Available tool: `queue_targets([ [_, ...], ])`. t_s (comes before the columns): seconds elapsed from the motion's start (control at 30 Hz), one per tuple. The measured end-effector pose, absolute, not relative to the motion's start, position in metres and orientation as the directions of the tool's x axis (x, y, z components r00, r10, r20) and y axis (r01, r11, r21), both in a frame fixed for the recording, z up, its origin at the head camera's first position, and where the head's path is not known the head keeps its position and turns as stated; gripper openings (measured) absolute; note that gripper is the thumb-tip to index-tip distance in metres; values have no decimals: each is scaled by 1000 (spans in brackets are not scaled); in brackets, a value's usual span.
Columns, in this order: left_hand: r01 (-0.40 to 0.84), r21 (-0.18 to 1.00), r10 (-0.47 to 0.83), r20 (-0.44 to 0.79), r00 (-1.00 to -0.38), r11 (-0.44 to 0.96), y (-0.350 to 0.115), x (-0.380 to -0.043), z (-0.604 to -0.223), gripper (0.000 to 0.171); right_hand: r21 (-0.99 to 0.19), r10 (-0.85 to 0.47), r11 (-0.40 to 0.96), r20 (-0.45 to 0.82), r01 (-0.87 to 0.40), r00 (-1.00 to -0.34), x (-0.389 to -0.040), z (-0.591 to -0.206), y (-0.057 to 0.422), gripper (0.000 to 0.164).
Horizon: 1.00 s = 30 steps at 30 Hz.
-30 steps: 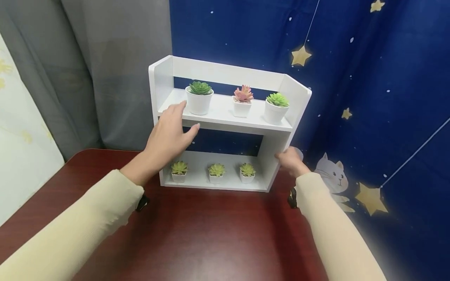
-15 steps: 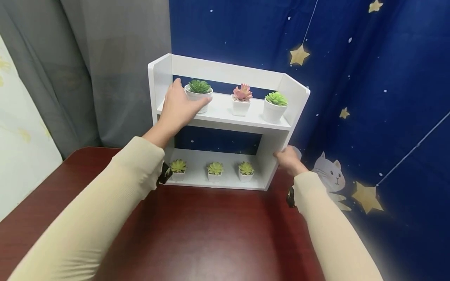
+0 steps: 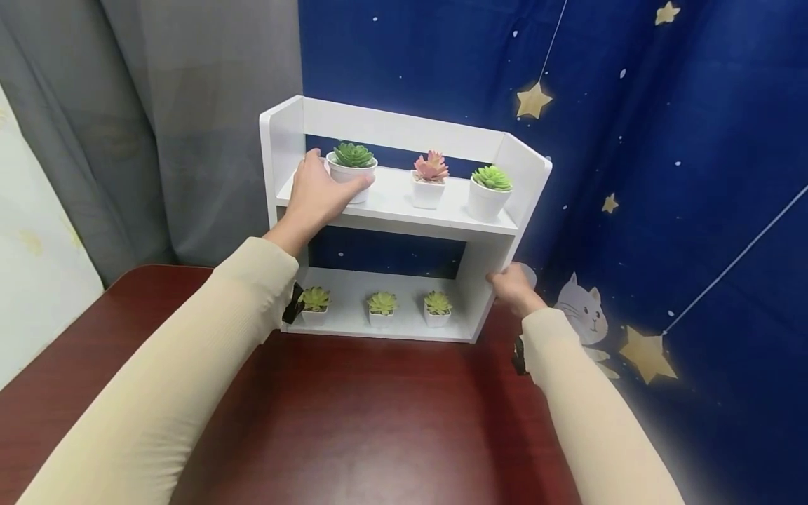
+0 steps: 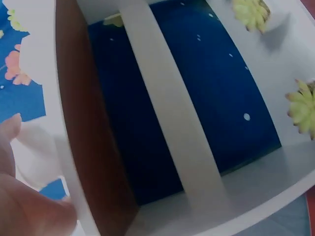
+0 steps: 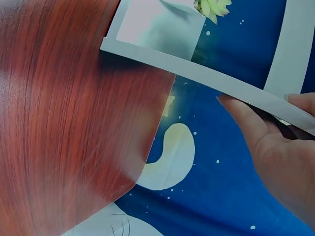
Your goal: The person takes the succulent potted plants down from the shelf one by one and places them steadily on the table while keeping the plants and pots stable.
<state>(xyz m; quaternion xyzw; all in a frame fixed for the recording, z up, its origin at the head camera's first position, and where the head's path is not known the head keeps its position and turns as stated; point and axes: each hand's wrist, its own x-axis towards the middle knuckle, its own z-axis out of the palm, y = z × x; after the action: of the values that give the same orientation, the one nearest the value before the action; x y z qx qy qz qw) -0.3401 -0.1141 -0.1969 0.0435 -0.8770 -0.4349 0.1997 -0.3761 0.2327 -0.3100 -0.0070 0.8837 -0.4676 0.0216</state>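
Observation:
A white two-tier shelf point(image 3: 404, 223) stands on the table. On its upper tier, toward the left, is a dark green succulent in a round white pot point(image 3: 351, 173). My left hand point(image 3: 317, 194) grips that pot, thumb across its front and fingers round its left side; the fingers behind it are hidden. The left wrist view shows part of this hand point(image 4: 32, 206) beside the pot point(image 4: 38, 152). With thumb and fingers on either side, my right hand point(image 3: 516, 287) holds the shelf's right side panel point(image 5: 197, 73).
A pink succulent point(image 3: 431, 168) and a bright green succulent point(image 3: 491, 179) share the upper tier. Small potted succulents point(image 3: 381, 304) line the lower tier. The dark red table point(image 3: 379, 407) meets a blue star-patterned curtain point(image 3: 606, 140) and a grey curtain point(image 3: 214, 140) behind.
My left hand has moved up from in front of the shelf to the dark green succulent's pot and taken hold of it. The right hand keeps its grip on the side panel.

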Motion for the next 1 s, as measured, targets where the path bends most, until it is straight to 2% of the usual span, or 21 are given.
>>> queue_targets([
  [0.1,125,779,-244,338,-909,614,-117,-341,-198,109,-829,-36,559,-32,7,-999,-376,-309,231,48],
  [0.37,166,779,-254,386,-887,605,-114,-340,-200,80,-819,-13,574,-22,11,-1000,-376,-312,232,47],
  [0.67,164,785,-294,405,-866,598,-114,-337,-198,72,-824,-5,566,-22,15,-1000,-375,-310,230,46],
  [1.0,199,798,-311,433,-846,569,-114,-328,-198,71,-808,1,589,-15,13,-1000,-375,-312,231,47],
])
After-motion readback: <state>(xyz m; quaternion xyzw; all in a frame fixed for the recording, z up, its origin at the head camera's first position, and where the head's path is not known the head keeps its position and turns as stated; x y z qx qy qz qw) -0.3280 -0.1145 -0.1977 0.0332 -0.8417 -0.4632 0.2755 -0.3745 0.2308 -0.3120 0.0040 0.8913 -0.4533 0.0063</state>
